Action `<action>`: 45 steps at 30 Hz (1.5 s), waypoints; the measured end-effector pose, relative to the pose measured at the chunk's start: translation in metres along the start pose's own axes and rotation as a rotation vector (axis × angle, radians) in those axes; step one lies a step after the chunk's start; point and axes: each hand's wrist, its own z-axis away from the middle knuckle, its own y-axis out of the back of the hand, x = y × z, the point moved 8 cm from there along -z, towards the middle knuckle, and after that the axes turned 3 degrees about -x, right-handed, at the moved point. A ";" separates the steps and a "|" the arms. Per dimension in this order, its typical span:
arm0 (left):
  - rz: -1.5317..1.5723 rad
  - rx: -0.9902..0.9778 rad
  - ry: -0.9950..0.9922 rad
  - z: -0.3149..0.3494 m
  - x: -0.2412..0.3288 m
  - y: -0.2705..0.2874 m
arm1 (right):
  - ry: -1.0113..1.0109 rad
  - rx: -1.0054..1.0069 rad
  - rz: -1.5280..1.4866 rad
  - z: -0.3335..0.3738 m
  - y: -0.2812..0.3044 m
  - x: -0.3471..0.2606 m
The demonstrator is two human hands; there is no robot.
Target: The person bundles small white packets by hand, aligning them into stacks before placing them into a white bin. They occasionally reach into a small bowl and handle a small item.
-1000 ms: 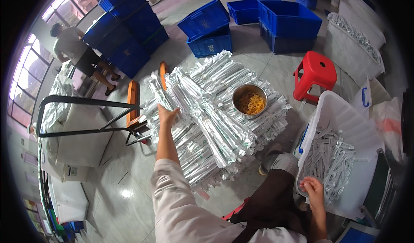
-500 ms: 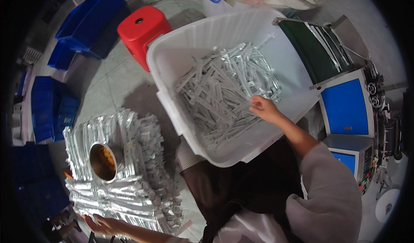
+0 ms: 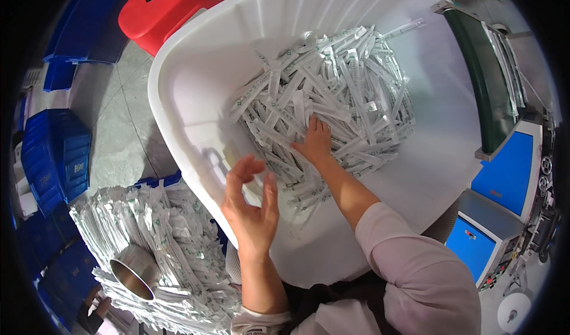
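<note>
A large white plastic tub (image 3: 196, 127) holds a loose heap of long, slim, clear-and-white sealed packets (image 3: 323, 91). My right hand (image 3: 316, 140) reaches into the tub and touches the packets at the heap's near side, thumb and fingers apart. Whatever lies under its fingertips is hidden. Above the tub's near left wall is my left hand (image 3: 252, 213), raised with thumb and curved fingers spread and nothing between them. Left of the tub, similar packets form a big stacked bundle (image 3: 172, 234). A metal cup (image 3: 139, 266) lies tilted on that bundle.
A red stool (image 3: 169, 8) stands beyond the tub's left rim. Blue bins (image 3: 56, 154) line the far left. On the right, a green conveyor belt (image 3: 475, 73) overhangs the tub, with packets on it, beside a machine with blue panels (image 3: 504, 171).
My left hand has moved from beside the stacked bundle up and right to the tub. My right hand has gone down onto the heap. The view has shifted closer over the tub.
</note>
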 end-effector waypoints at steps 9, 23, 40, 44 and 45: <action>0.073 -0.060 0.025 0.003 0.002 -0.017 | -0.054 -0.088 -0.135 0.009 -0.042 -0.058; 0.136 -0.150 -0.039 0.010 0.000 -0.018 | 0.035 -0.596 0.140 0.022 -0.057 -0.109; 0.131 -0.240 -0.006 0.012 0.001 -0.028 | 0.312 -0.415 0.200 -0.018 -0.005 -0.109; 0.175 -0.245 -0.015 0.013 0.005 -0.031 | 0.454 -0.082 0.117 -0.014 -0.004 -0.082; 0.178 -0.247 -0.004 0.013 0.005 -0.031 | 0.481 -0.088 0.206 -0.013 -0.006 -0.083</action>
